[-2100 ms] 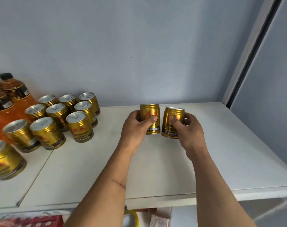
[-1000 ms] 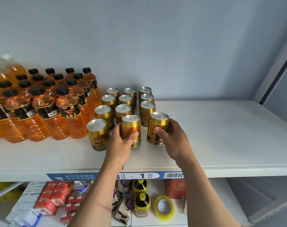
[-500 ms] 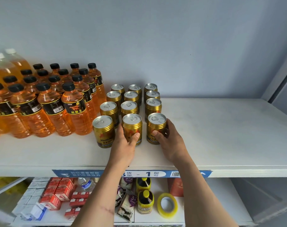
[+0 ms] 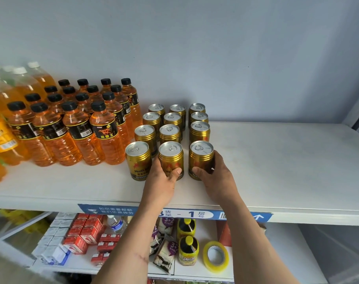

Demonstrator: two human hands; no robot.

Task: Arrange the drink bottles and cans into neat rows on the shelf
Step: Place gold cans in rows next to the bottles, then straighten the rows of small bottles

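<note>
- Left hand [image 4: 163, 182] grips the middle front can [image 4: 171, 158] on the white shelf [image 4: 277, 160];
- Right hand [image 4: 216, 179] clasps the right front can [image 4: 201, 157], beside orange bottles [image 4: 104, 132].

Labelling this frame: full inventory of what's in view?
gold cans: 12, three columns of four, upper shelf centre
black-capped bottles: about 16, orange, left of cans
white-capped bottles: several, orange, far left, cut off
red cartons: many, lower shelf left
yellow bottles: 2, lower shelf
tape roll: 1, yellow, lower shelf
left hand: grips front middle can
right hand: grips front right can
</note>
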